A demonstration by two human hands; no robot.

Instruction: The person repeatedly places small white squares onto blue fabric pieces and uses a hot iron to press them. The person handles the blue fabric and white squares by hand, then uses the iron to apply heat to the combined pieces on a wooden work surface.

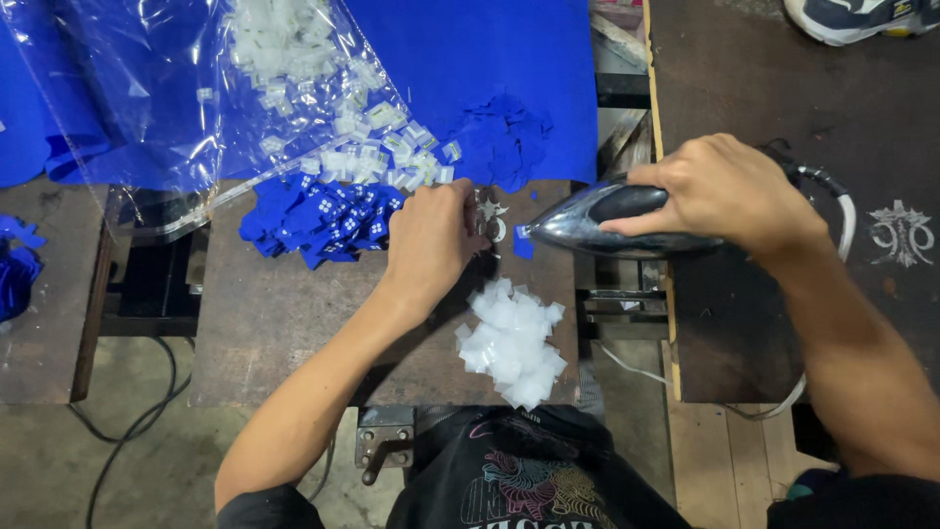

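Two hands work at a brown table (284,333). The right hand (729,191) is closed around the handle of an iron (587,223), whose tip touches a small blue patch (523,243). The left hand (431,240) is curled, fingertips pinching at a small emblem (490,220) just beside the patch. White squares (514,343) are piled near the left wrist; blue pieces (313,220) lie beyond it.

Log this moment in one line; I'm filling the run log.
left hand: on blue piece | right hand: gripping iron | white pile: near
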